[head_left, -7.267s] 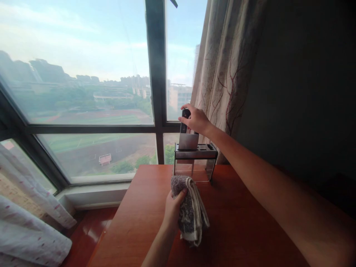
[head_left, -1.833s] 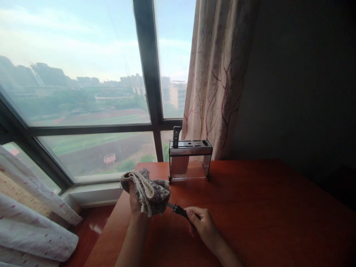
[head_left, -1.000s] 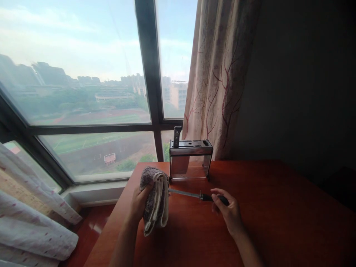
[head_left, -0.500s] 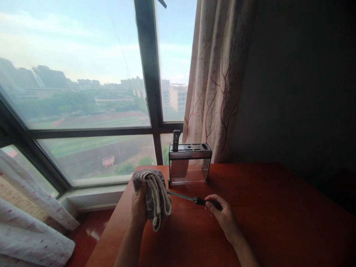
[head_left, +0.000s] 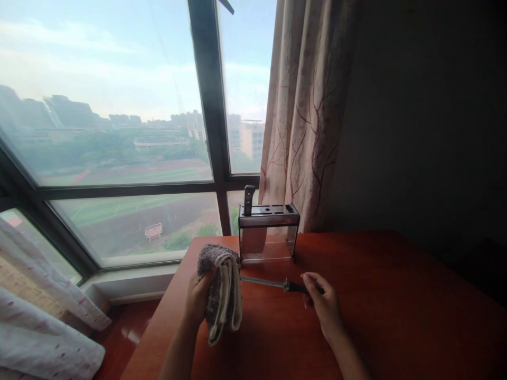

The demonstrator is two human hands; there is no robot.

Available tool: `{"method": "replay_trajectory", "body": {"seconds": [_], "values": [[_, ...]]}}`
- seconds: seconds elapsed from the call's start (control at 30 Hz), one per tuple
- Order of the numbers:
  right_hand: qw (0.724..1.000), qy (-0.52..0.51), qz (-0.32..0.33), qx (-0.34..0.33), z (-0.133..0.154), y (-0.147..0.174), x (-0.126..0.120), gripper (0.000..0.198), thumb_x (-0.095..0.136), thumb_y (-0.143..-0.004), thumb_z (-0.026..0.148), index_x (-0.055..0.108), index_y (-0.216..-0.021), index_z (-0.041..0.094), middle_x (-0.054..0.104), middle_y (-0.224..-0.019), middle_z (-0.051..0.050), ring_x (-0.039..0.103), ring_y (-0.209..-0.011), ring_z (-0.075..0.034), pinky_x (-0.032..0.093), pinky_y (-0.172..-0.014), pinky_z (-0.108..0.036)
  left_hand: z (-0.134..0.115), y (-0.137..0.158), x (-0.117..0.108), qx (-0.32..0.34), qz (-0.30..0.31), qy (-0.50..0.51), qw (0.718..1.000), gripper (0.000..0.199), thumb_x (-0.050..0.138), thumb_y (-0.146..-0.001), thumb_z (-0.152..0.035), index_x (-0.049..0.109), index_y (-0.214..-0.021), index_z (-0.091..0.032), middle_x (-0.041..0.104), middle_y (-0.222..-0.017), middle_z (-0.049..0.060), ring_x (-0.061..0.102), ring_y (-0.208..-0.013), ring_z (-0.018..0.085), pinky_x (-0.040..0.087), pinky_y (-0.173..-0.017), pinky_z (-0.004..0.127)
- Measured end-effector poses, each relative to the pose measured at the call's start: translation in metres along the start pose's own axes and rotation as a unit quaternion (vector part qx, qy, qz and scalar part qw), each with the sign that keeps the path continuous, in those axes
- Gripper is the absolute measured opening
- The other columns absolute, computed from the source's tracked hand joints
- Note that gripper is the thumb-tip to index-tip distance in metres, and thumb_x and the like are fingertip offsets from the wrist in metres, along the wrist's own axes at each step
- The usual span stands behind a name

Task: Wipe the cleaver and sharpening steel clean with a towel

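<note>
My left hand [head_left: 200, 295] grips a folded grey and white cloth [head_left: 222, 287] over the reddish wooden table [head_left: 376, 311]. My right hand [head_left: 322, 306] holds the black handle of a thin steel rod [head_left: 263, 282], which looks like a sharpening steel. The rod points left, and its tip meets the cloth. Behind it, at the table's far edge, stands a metal and clear knife block [head_left: 268, 232]. One black-handled knife [head_left: 249, 199] sits in the block's left slot.
A large window with a dark frame [head_left: 206, 105] fills the left and back. A patterned curtain [head_left: 304, 116] hangs behind the block. Another pale curtain [head_left: 43, 311] lies at lower left. A dark wall is to the right.
My right hand put a wide knife into the block, then picked up the steel rod. The rod has been slid back and forth through the cloth; it is now pulled out to the right.
</note>
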State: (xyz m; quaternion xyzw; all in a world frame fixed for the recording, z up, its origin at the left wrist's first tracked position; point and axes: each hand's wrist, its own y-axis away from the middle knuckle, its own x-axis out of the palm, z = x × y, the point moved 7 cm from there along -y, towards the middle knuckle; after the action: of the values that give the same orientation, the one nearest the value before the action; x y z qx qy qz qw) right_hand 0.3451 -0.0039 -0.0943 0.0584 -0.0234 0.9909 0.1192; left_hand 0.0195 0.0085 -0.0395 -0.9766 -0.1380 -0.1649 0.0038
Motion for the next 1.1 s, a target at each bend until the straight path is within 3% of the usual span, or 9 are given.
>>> {"method": "replay_trajectory", "body": {"seconds": [0.13,0.4,0.53,0.7,0.83,0.97,1.1], "values": [[1.000,-0.007,-0.014,0.024,-0.001,-0.002,-0.006,0.036,0.060,-0.081,0.055,0.062,-0.081,0.018,0.044,-0.044,0.007,0.037,-0.040,-0.009,0.028,-0.037,-0.018,0.003,0.009,0.006,-0.044,0.035,0.020,0.998,0.036,0.082,-0.054,-0.037,0.068,-0.075,-0.011,0.070,-0.061,0.006,0.065,-0.052,0.025,0.052,-0.047,0.031],[0.999,-0.033,-0.009,0.030,-0.001,0.000,-0.001,0.032,0.066,-0.077,0.052,0.062,-0.081,0.020,0.050,-0.057,0.005,0.045,-0.049,-0.009,0.036,-0.041,-0.018,0.024,0.010,0.006,-0.105,0.020,0.113,0.988,0.040,0.077,-0.060,-0.047,0.065,-0.077,-0.013,0.070,-0.057,0.005,0.065,-0.046,0.024,0.054,-0.047,0.033],[0.999,-0.039,-0.012,0.026,-0.002,0.000,0.000,0.032,0.066,-0.077,0.051,0.062,-0.081,0.020,0.050,-0.057,0.005,0.045,-0.049,-0.009,0.034,-0.041,-0.018,0.031,0.012,0.018,-0.134,0.030,0.194,0.971,0.038,0.075,-0.065,-0.049,0.065,-0.078,-0.014,0.071,-0.061,0.005,0.070,-0.058,0.026,0.057,-0.056,0.035],[0.999,-0.028,0.021,0.021,0.000,0.002,0.011,0.033,0.064,-0.079,0.052,0.062,-0.081,0.019,0.051,-0.058,0.004,0.045,-0.050,-0.010,0.034,-0.043,-0.019,0.035,0.012,0.029,-0.161,0.061,0.279,0.945,0.039,0.070,-0.071,-0.051,0.067,-0.081,-0.014,0.073,-0.067,0.008,0.071,-0.067,0.030,0.058,-0.063,0.042],[0.997,-0.015,0.068,0.016,0.003,0.008,0.022,0.036,0.060,-0.082,0.053,0.064,-0.081,0.018,0.051,-0.056,0.003,0.045,-0.050,-0.010,0.034,-0.045,-0.020,0.036,0.006,0.027,-0.135,0.061,0.325,0.934,0.037,0.067,-0.076,-0.052,0.068,-0.089,-0.017,0.074,-0.072,0.005,0.072,-0.074,0.029,0.059,-0.070,0.041],[0.992,0.020,0.127,-0.008,0.010,0.018,0.034,0.034,0.061,-0.082,0.051,0.067,-0.089,0.018,0.054,-0.056,0.003,0.049,-0.052,-0.011,0.036,-0.047,-0.021,0.042,0.004,0.029,-0.129,0.017,0.312,0.941,0.036,0.062,-0.080,-0.051,0.068,-0.089,-0.017,0.074,-0.072,0.004,0.072,-0.078,0.027,0.059,-0.074,0.037],[0.984,0.064,0.156,-0.059,0.017,0.025,0.043,0.033,0.065,-0.080,0.048,0.070,-0.097,0.020,0.071,-0.087,-0.006,0.065,-0.080,-0.021,0.050,-0.070,-0.028,0.052,0.010,0.040,-0.132,-0.002,0.239,0.962,0.030,0.065,-0.081,-0.042,0.067,-0.093,-0.014,0.074,-0.071,0.005,0.073,-0.070,0.024,0.060,-0.067,0.034]]}}
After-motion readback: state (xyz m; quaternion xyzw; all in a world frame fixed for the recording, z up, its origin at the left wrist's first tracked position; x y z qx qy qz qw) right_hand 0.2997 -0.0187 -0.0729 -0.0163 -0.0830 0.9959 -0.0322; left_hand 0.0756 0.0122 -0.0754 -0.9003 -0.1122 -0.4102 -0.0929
